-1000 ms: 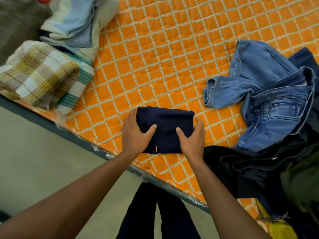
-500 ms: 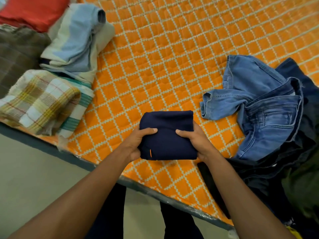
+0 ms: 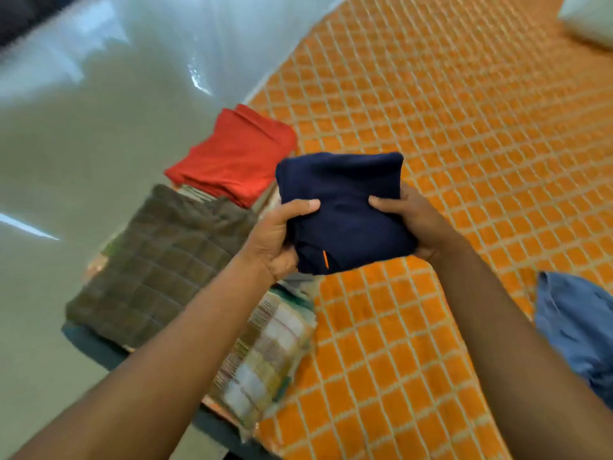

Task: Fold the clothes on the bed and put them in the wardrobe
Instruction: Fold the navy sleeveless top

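Note:
A folded navy garment (image 3: 341, 207) with a small orange tag is held in the air above the orange quilted bed (image 3: 464, 134). My left hand (image 3: 275, 240) grips its left edge, thumb on top. My right hand (image 3: 411, 220) grips its right edge the same way. Beside the garment on the left lie folded clothes: a red piece (image 3: 235, 157), a brown checked piece (image 3: 159, 260) and a yellow plaid piece (image 3: 265, 360).
Blue jeans (image 3: 577, 330) lie unfolded at the right edge of the bed. The grey floor (image 3: 66, 134) runs along the left, past the bed's dark edge (image 3: 89, 343). Something white (image 3: 590, 18) sits at the top right corner.
Both hands have lifted the navy garment off the bed and carried it left toward the folded pile. The view has swung left, so the jeans now sit at the frame's right edge.

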